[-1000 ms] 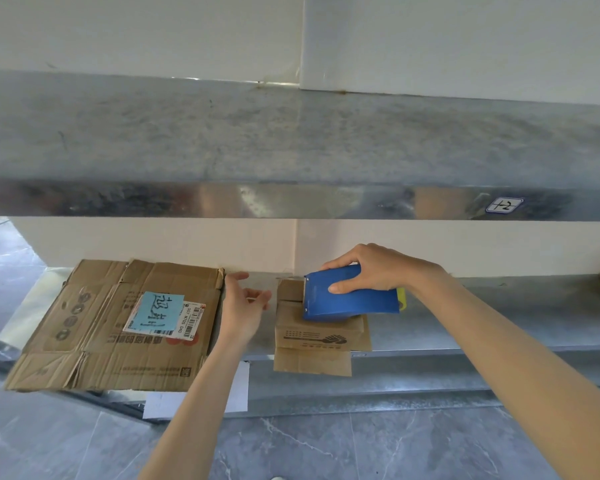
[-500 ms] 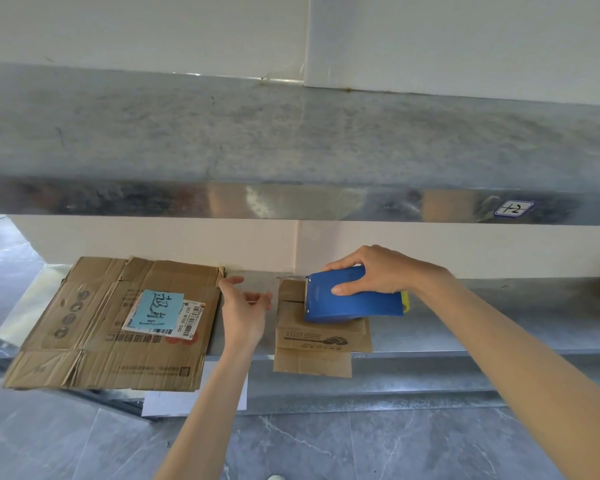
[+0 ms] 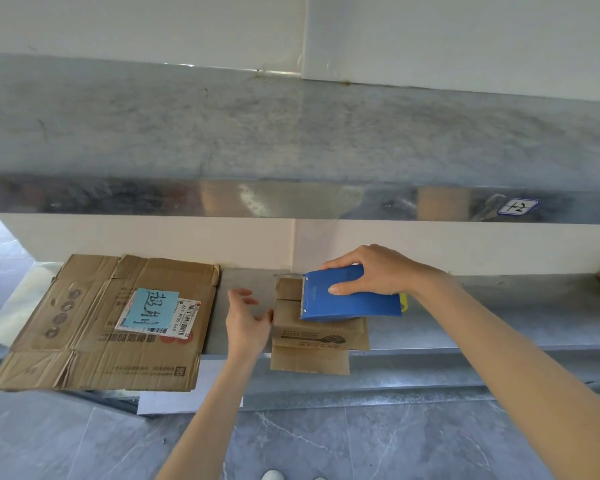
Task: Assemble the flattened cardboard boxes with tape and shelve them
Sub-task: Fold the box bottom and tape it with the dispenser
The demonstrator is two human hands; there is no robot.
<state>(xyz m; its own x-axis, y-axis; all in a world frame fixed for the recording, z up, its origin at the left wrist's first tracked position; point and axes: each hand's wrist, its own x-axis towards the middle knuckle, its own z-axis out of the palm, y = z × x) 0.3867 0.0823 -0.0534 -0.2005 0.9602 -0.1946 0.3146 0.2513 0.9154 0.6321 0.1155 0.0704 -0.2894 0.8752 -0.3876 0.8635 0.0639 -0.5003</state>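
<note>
While the blue tape dispenser (image 3: 350, 293) is kept gripped by the right hand (image 3: 378, 270) on the small flattened box (image 3: 317, 327), overhanging the shelf (image 3: 499, 313) edge, the left hand (image 3: 248, 320), fingers spread and empty, is now brought against its left edge; bare shelf separates it from the large flattened box (image 3: 111, 323).

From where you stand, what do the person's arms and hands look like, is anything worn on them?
Both forearms are bare as far as the picture shows: no sleeves in view. The left hand and the right hand wear no gloves, and I see no rings, watch or bracelet at either wrist.
</note>
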